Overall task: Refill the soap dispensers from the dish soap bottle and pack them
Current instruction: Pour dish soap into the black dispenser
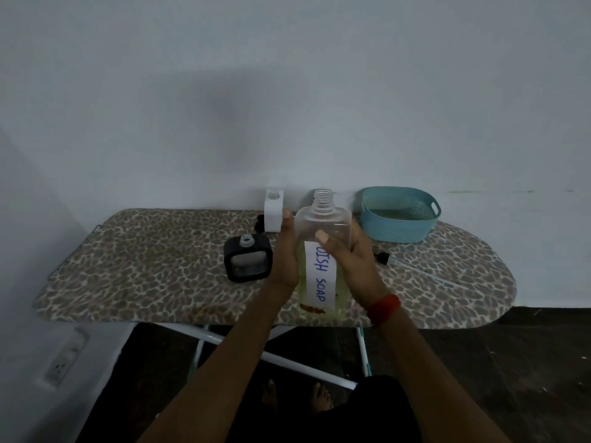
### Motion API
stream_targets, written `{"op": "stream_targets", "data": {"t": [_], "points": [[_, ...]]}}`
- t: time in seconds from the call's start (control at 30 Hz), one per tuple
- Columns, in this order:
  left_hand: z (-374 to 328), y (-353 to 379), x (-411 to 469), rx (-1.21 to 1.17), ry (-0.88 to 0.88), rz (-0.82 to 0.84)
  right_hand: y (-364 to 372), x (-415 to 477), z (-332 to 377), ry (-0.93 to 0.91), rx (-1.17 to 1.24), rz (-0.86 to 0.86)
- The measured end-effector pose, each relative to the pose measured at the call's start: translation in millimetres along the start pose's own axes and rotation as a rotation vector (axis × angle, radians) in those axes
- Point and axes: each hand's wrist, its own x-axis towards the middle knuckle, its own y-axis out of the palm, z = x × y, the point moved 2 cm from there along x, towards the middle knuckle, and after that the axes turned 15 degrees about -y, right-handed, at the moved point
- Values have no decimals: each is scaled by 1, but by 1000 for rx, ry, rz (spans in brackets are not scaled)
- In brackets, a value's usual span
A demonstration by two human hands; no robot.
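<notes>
The left hand (285, 251) and right hand (351, 260) are gripping the uncapped dish soap bottle (321, 225) upright over the ironing board (144, 257), left fingers seemingly wrapping behind, steadying it for pouring. The black dispenser (248, 262) and white dispenser (273, 215), 2 open necks, are waiting just left for soap.

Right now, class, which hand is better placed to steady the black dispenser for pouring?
Probably left. The black dispenser stands just beside the left hand; the right hand grips the dish soap bottle on its far side.
</notes>
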Motion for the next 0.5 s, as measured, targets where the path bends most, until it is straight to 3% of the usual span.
{"op": "stream_targets", "data": {"t": [0.07,0.2,0.37,0.43,0.5], "points": [[2,-5,4,87,12,-176,3,2,3,6,18,-1],[-4,-8,-3,141,291,-457,8,5,2,15,21,-29],[-17,-69,-4,607,536,-675,5,5,-7,52,6,-7],[-17,-119,3,708,436,-715,2,4,-12,79,15,13],[-13,-164,10,749,223,-676,0,5,-15,98,6,39]]}}
